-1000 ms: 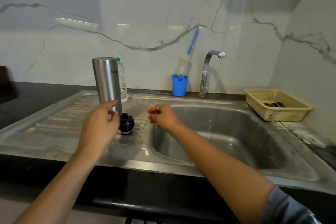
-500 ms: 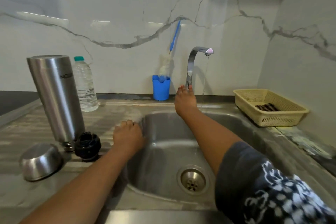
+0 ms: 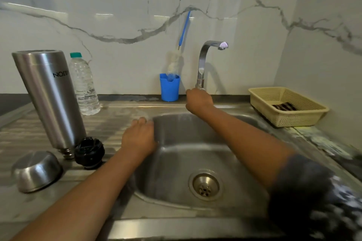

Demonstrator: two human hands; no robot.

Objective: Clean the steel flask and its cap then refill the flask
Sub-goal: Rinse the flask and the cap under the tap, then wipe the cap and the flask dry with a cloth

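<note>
While neither hand is on it, the cylindrical brushed-steel flask stands inverted on the ribbed steel draining board. Mouth down, base up, long axis near vertical, top leaning left in this view. Printed logo on its wall reads upside down. Threaded neck touches the board. Round black stopper sits just right of the neck; domed steel cap, rim down, lies near it, front-left.

Flask is well left of my left hand, which rests palm-down on the left rim of the steel sink, fingers relaxed, holding nothing. My right hand is across the basin, well apart from the flask, fingers curled round the base of the curved chrome tap. Clear plastic water bottle stands just behind the flask.
</note>
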